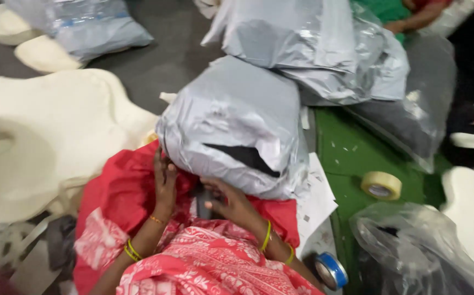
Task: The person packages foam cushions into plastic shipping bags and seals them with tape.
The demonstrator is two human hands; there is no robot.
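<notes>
The grey poly mailer parcel point(236, 128), bulging and creased with a dark tear near its lower edge, rests on your red-clothed lap. Your left hand point(165, 177) presses flat against its side; your right hand point(227, 202) curls beneath it around a small dark object, blurred beyond telling.

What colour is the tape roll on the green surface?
Pale cream-yellow tape roll, clearest in the head view.

Crumpled grey plastic mailer bag point(237, 128), stuffed full, resting on red-clothed lap.
</notes>
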